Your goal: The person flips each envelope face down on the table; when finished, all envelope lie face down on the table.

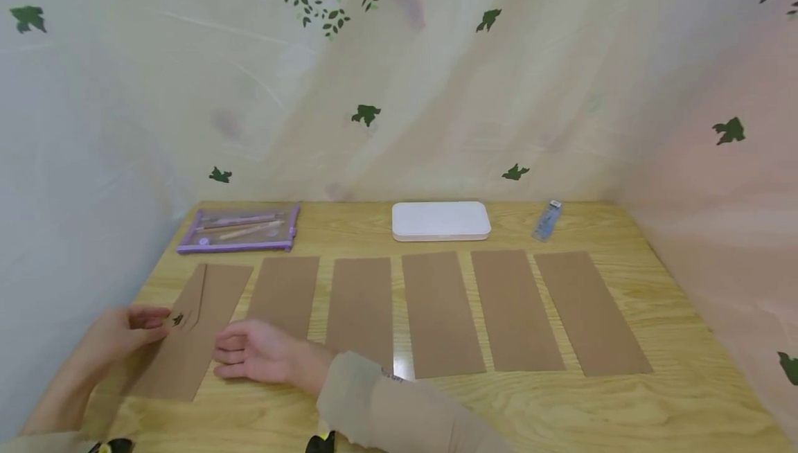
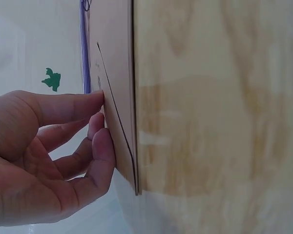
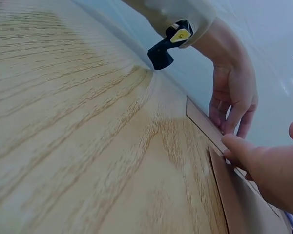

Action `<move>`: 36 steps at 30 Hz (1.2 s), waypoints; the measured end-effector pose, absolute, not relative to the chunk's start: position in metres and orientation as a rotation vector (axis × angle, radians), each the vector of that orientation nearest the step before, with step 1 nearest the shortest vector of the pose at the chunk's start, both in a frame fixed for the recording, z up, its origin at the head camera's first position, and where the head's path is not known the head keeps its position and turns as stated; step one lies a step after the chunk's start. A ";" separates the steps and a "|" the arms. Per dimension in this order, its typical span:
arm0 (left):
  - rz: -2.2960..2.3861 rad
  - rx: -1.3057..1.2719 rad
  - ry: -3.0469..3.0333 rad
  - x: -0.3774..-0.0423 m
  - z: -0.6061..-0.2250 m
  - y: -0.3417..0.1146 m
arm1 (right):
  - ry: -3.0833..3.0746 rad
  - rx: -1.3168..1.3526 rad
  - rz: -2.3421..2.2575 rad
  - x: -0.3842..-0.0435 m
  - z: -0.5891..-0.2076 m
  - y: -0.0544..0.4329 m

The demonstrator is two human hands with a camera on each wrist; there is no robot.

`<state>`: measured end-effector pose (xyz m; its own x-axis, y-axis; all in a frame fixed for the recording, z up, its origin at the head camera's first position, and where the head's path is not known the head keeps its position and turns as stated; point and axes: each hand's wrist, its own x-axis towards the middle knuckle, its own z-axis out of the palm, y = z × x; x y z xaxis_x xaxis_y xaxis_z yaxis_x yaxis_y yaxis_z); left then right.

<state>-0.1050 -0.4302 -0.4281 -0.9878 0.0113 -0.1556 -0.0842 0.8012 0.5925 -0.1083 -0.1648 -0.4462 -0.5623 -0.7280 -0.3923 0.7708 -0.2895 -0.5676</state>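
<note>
My left hand [image 1: 118, 335] is at the left side of the leftmost brown paper envelope [image 1: 206, 356]. Thumb and fingertips meet at the edge of its long flap [image 2: 112, 122], which stands a little off the body; a small dark print shows near those fingers. Over the envelope's right edge is my right hand [image 1: 258, 352], fingers loosely bent, with nothing visible in its grasp. From the right wrist view, my right hand [image 3: 278, 165] has its fingertips close to the envelope's edge; whether they touch it is hard to see.
Several plain brown envelopes [image 1: 442, 314] lie in a row to the right, the nearest partly behind my right hand. Along the back of the wooden table [image 1: 673, 370] sit a purple-edged clear pencil case [image 1: 243, 226], a white flat case [image 1: 441, 221] and a small blue packet [image 1: 548, 221].
</note>
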 end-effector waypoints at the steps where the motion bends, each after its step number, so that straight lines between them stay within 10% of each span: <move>1: 0.949 -0.047 2.839 -0.105 -0.429 -0.430 | 0.895 0.085 -1.969 -0.109 -0.446 -0.164; 36: 1.037 0.012 2.723 -0.100 -0.428 -0.431 | 0.803 0.191 -1.949 -0.103 -0.438 -0.159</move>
